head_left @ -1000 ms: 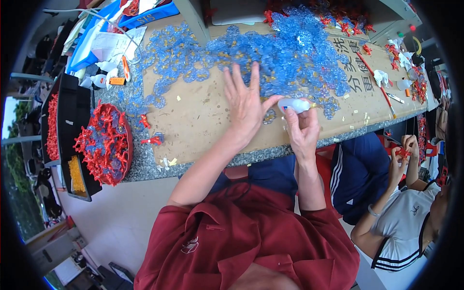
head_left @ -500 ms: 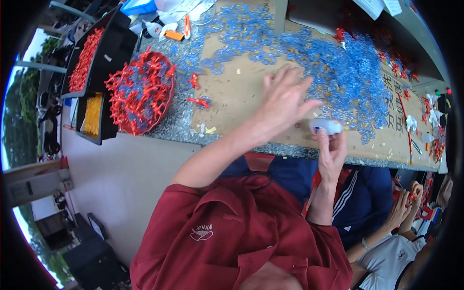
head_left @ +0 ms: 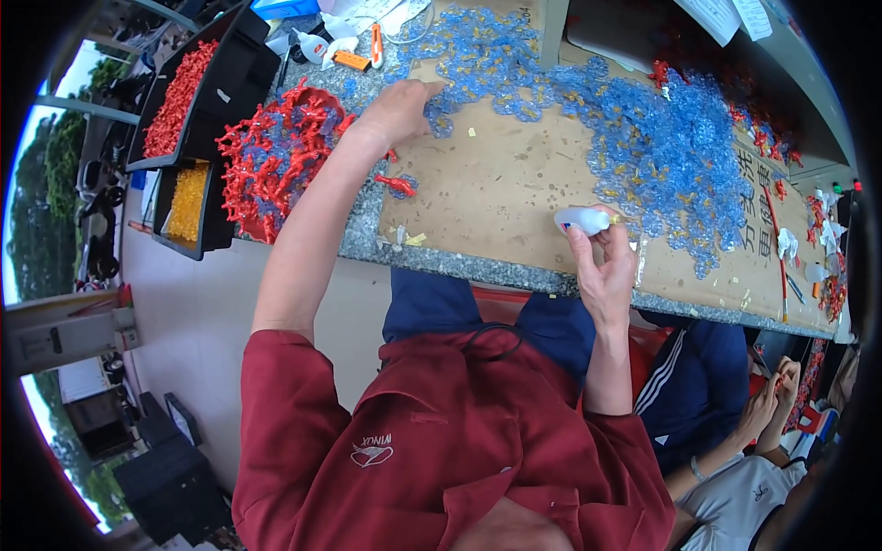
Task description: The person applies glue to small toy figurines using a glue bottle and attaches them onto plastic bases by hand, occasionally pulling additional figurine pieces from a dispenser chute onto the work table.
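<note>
The work appeared partly complete: red parts point(head_left: 276, 174) mixed with blue ones filled the bowl point(head_left: 323, 97), while many blue parts point(head_left: 657, 161) lay loose on the cardboard point(head_left: 514, 188). The right hand point(head_left: 606, 266) pinched the bottle point(head_left: 577, 220) between thumb and fingers, sideways over the cardboard, nozzle rightward. The left hand point(head_left: 400, 112) was partly closed, fingertips at the leftward blue parts; whether it gripped one could not be told.

Speckled table point(head_left: 362, 222), cardboard sheet point(head_left: 514, 174), blue pieces point(head_left: 671, 170)
</note>
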The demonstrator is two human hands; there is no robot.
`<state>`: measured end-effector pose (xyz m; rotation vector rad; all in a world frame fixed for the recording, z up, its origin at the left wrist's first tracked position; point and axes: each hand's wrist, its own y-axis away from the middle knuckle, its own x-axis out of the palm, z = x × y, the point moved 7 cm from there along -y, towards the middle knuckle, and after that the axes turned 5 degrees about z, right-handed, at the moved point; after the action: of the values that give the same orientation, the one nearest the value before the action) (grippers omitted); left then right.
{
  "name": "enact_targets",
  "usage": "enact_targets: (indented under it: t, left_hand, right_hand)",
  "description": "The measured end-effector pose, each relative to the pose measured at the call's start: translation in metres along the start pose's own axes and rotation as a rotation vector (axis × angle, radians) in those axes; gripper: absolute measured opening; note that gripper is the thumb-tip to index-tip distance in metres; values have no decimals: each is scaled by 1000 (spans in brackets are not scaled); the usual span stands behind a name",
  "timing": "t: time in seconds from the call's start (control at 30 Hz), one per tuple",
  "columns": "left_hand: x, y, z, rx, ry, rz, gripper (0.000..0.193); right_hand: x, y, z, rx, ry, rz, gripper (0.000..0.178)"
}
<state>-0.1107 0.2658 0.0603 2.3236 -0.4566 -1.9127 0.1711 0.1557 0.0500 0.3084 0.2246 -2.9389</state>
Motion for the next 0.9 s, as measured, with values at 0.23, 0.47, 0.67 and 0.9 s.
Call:
enact_targets:
  t: [0.23, 0.47, 0.67, 0.9]
  left_hand:
    - [-33, 24, -13, 10, 312, -201, 65]
    - [-15, 119, -26, 152, 172, -334, 48]
    - [12, 138, -18, 68, 249, -435, 21]
    - [-2, 216, -9, -65, 535, -594, 19]
  right_hand:
    - [10, -23, 9, -46, 297, -24, 27]
    - [25, -26, 2, -144, 389, -10, 27]
    - [20, -14, 12, -111, 255, -107, 32]
    - [121, -17, 75, -371, 272, 192, 20]
